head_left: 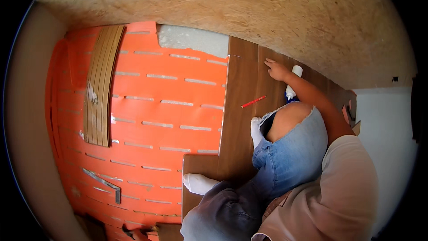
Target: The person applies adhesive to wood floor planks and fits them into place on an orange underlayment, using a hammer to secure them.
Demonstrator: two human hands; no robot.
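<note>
My right hand (277, 70) rests on the brown wood floor planks (243, 76) near the wall, fingers stretched out and holding nothing. Beside its wrist lies a white bottle (297, 70) with a narrow nozzle, partly covered by my forearm. Something blue (292, 99) shows under the nozzle, by my bent knee. On the planks nearer to me is a red pencil (253, 101). My left hand does not clearly show; its sleeve (261, 237) is cut off at the lower edge.
Orange slotted underlay (156, 102) covers the floor to the left, with grey floor (191, 40) bare by the chipboard wall (223, 4). A stack of planks (102, 85) and a metal square (107, 184) lie on it. Unclear dark items (129, 231) sit at the lower edge.
</note>
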